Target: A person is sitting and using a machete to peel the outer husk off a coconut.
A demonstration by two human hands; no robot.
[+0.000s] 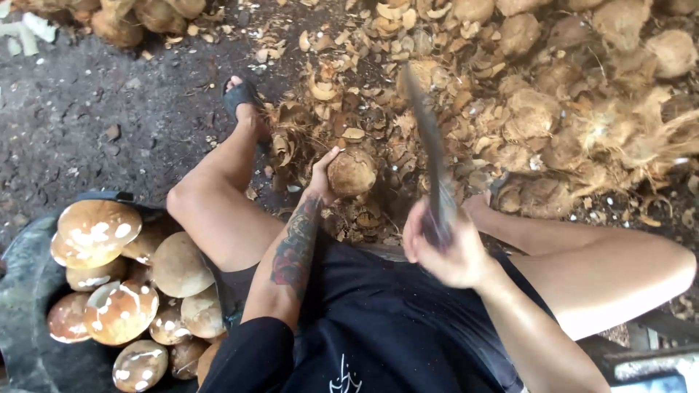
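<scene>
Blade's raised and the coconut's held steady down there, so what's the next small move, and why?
Probably bring the blade down on the coconut's right side, away from the left hand. The right hand holds it raised, blurred, and brown shell still covers the nut, with the left fingers at its left edge.

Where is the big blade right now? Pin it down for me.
In the head view the blade is right of centre, gripped by the right hand and raised beside the coconut that the left hand steadies.

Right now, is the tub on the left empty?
No, the dark tub is piled with peeled brown coconuts, while the left hand steadies another coconut on the ground.
</scene>
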